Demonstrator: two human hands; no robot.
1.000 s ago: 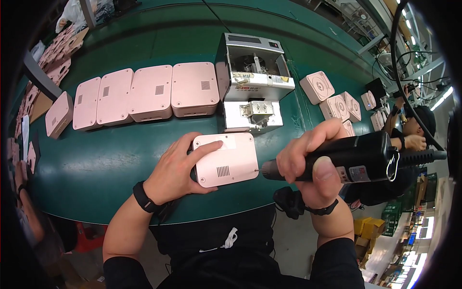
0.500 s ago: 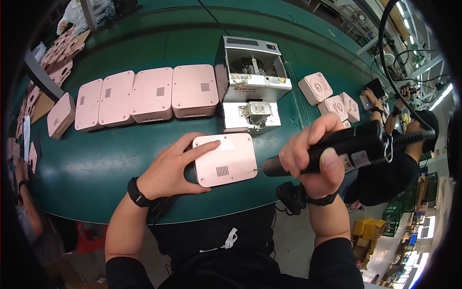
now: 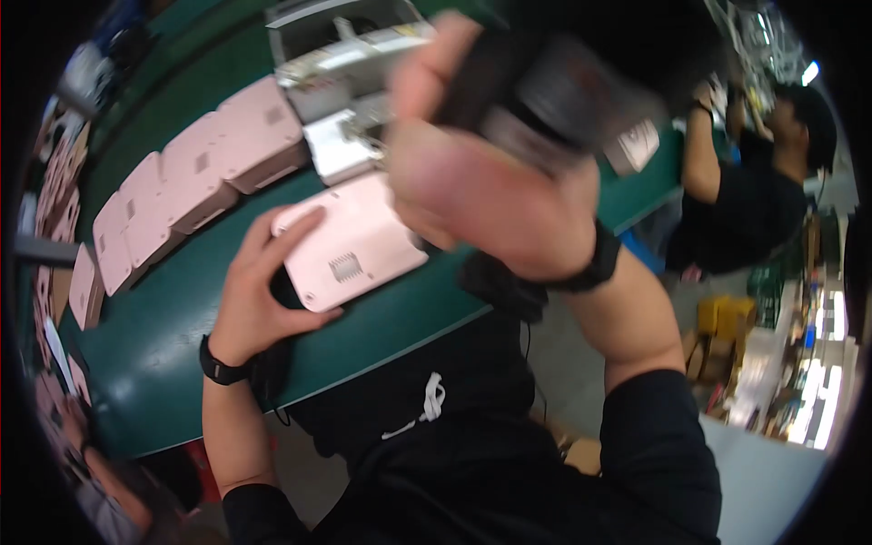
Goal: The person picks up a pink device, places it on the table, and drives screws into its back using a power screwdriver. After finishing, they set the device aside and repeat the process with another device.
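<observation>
In the head view, the left hand spreads its grip wide around the left end of a pale pink, rounded rectangular box, index finger over the top, thumb by the near edge. The box lies vented face up on the dark green counter. The right hand wraps its grip around a bulky black handheld tool; blur and the fist hide whether its tip touches the box. Good handling, I judge, means pressing the box flat and holding the tool square to that face.

The fist covers the box's far right corner and part of a silver metal machine. A row of 4 similar pink boxes stands beyond, leftward; 1 co-worker sits well apart, right.
</observation>
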